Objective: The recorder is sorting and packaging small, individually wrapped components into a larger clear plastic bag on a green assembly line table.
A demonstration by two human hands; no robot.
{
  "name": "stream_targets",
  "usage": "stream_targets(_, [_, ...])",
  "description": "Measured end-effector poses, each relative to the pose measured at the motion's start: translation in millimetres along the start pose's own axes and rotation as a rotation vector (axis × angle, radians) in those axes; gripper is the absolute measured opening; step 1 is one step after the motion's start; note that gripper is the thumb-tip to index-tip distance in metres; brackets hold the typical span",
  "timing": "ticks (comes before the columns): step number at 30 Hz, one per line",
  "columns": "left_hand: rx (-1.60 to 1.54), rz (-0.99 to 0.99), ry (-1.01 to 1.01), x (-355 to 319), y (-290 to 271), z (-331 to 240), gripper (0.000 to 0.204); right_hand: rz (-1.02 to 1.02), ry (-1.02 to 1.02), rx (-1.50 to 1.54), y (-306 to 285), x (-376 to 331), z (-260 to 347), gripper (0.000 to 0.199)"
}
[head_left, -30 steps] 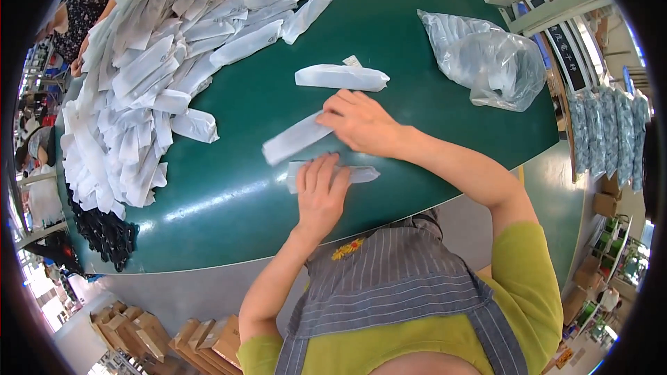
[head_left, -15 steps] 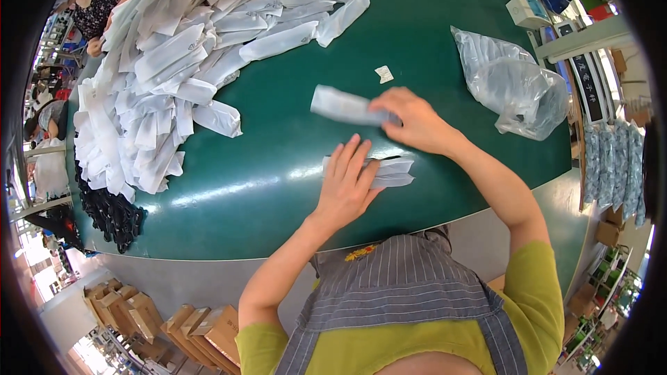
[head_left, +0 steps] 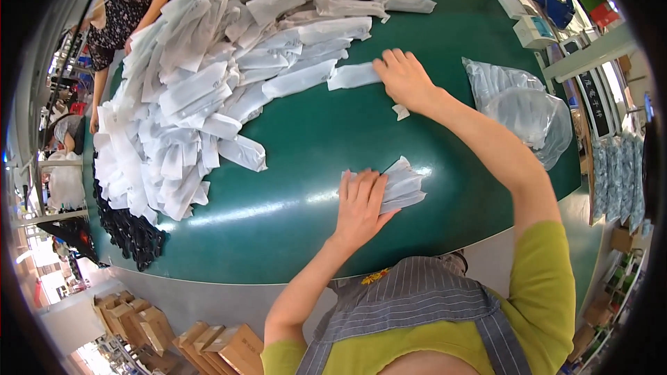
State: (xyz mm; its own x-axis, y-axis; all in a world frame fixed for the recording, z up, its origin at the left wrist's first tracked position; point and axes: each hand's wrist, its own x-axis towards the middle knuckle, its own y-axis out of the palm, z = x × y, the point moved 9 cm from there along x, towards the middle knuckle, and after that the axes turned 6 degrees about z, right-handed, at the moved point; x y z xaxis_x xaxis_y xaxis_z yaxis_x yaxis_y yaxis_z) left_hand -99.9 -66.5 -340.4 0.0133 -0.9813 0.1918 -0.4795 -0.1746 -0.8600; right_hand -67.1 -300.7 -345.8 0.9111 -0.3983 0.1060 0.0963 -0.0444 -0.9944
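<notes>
My left hand (head_left: 361, 203) lies flat on a small stack of folded white packets (head_left: 403, 184) near the front edge of the green table (head_left: 292, 236). My right hand (head_left: 403, 80) is stretched far out and rests on one long white packet (head_left: 351, 76) at the edge of a large heap of white packets (head_left: 222, 76). A small white scrap (head_left: 400, 112) lies just below my right wrist.
A clear plastic bag with white contents (head_left: 521, 107) sits at the right. A dark pile (head_left: 128, 229) lies at the table's left edge. Cardboard boxes (head_left: 174, 333) stand on the floor. Another person (head_left: 125, 14) is at the far left. White devices (head_left: 531, 28) sit at the back right.
My right hand has left the packet it carried on the stack under my left hand and reached out to the heap, landing on another packet. My left hand stays pressed on the stack.
</notes>
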Motion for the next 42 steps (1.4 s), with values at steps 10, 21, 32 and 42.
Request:
stream_targets(10, [-0.049, -0.022, 0.055, 9, 6, 7, 0.071, -0.305, -0.236, 0.474, -44, 6, 57, 0.014])
stream_targets(21, [0.020, 0.163, -0.018, -17, -7, 7, 0.088, -0.285, -0.217, 0.330, -20, -38, 88, 0.013])
stream_targets(32, [-0.080, 0.115, 0.111, -45, 10, -17, 0.092, -0.022, -0.204, 0.347, -17, -81, 131, 0.039])
stream_targets(42, [0.014, 0.084, 0.159, -31, 4, -14, 0.088, 0.143, -0.317, 0.485, 4, -60, 148, 0.013])
